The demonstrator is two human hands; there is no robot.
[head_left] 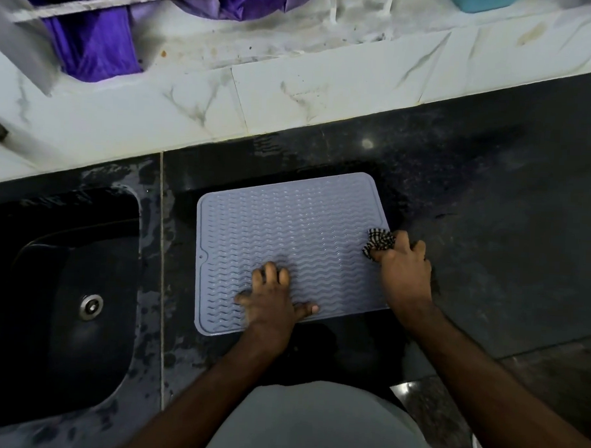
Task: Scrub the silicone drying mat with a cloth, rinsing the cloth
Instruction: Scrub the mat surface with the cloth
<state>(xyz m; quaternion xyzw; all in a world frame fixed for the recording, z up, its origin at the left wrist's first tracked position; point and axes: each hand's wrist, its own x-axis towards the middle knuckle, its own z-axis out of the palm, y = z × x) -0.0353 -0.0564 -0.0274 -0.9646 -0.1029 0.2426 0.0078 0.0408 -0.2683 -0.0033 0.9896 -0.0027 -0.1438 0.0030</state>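
1. A pale blue-grey rectangular silicone drying mat (286,237) with wavy ridges lies flat on the dark speckled stone tabletop (491,205), just right of a black sink (64,281) with a round metal drain (91,305).
2. The left hand (270,297) rests on the mat's near half, fingers spread and fairly straight, pressing down and holding nothing.
3. The right hand (404,269) is at the mat's right edge, its grip curled round a bunched black-and-white striped cloth (379,242).
4. The cloth touches the mat at that right edge.
5. Behind the tabletop runs a white marbled tile ledge (293,88), with purple fabric (99,42) at the upper left.
6. A light grey garment (312,427) fills the bottom centre.
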